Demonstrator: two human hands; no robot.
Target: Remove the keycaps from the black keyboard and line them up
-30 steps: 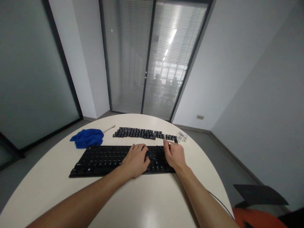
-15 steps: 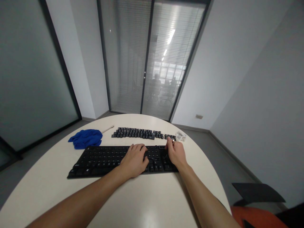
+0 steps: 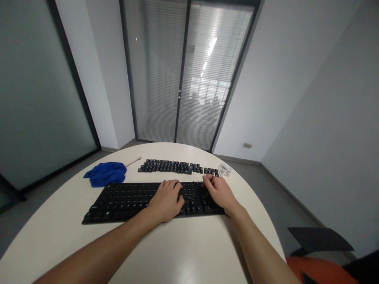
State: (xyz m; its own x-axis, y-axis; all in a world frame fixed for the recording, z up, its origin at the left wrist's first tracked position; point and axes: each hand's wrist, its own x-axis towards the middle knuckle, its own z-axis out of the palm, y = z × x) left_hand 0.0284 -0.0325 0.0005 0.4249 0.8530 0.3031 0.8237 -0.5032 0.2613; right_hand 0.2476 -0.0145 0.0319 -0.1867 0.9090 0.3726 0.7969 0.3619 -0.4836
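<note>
A black keyboard (image 3: 127, 197) lies across the round table, and many of its key positions are bare. My left hand (image 3: 167, 200) rests on its middle with the fingers spread. Over the keyboard's right end is my right hand (image 3: 218, 191), its fingers curled in a pinch; whatever they hold is too small to make out. Behind the keyboard, loose black keycaps (image 3: 167, 166) stand in rows, with a smaller group (image 3: 211, 171) at the right, just beyond my right hand.
A crumpled blue cloth (image 3: 106, 174) lies at the table's left, beside a thin pale stick (image 3: 133, 161). A small clear and white item (image 3: 225, 170) sits near the right edge of the table (image 3: 177, 252). An orange chair (image 3: 319, 270) stands at the lower right.
My right hand has moved slightly towards me and its fingertips have shifted left and down onto the keyboard's upper right part. My left hand stays in place.
</note>
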